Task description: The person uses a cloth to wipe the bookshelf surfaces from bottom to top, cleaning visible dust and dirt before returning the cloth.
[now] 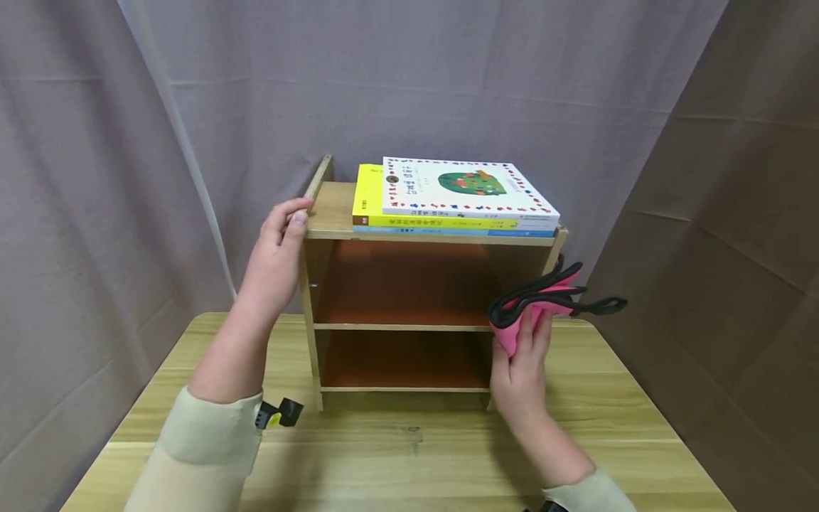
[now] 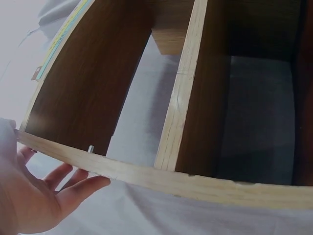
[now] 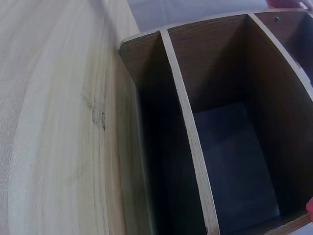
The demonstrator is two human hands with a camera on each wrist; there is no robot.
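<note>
My left hand (image 1: 271, 252) grips the upper left corner of a wooden shelf unit (image 1: 431, 328). Its fingers lie along the outside of the side panel (image 2: 132, 172) in the left wrist view. In my right hand (image 1: 525, 377) is a folded pink fabric item (image 1: 512, 333) with black edging and a black loop, held before the unit's right side. What kind of item it is cannot be told. Only a sliver of pink shows at the right wrist view's edge. A stack of books (image 1: 470, 192) lies flat on the unit's top, a white picture-covered one uppermost.
The unit stands upright on a light wooden table (image 1: 409, 462), its open compartments facing me. Grey curtains (image 1: 409, 78) hang behind and at the left; a darker one (image 1: 729, 235) hangs at the right. Small black wrist devices (image 1: 279, 413) show at the sleeves.
</note>
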